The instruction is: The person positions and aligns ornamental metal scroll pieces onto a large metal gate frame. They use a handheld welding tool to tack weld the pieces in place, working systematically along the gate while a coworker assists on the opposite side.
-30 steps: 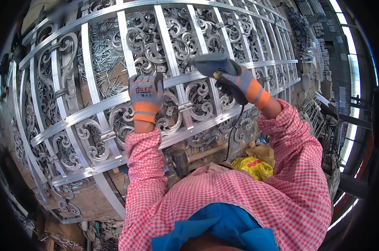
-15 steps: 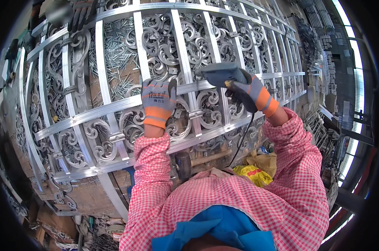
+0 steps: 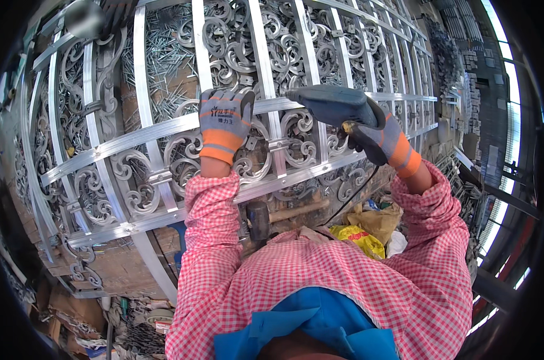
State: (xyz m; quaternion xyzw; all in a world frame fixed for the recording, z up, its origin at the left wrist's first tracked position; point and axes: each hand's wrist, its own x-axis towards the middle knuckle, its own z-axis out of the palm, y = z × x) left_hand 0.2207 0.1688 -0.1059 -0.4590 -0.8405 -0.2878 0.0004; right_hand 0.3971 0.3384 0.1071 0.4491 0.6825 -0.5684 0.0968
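Observation:
A corded power drill [image 3: 338, 103] is gripped in my right hand [image 3: 374, 133], which wears a grey and orange glove. Its nose points left, just over the middle crossbar [image 3: 182, 125] of a silver metal railing panel. Whether the tip touches metal I cannot tell. My left hand [image 3: 225, 120], gloved alike, is closed over that crossbar where an upright bar [image 3: 202, 54] meets it; the fingertips are hidden. Curled metal scrolls [image 3: 298, 146] fill the gaps between the uprights around both hands.
Loose screws or nails [image 3: 169, 60] lie heaped under the panel. Near me are a mallet [image 3: 259, 219] and a yellow bag [image 3: 359, 240]. A co-worker's dark glove [image 3: 116, 13] shows at the far left. The drill's cord [image 3: 357, 195] runs back toward me.
My right hand has moved right with the drill, which now looks larger and lies more level. The left hand keeps its place on the crossbar. The whole view has shifted slightly.

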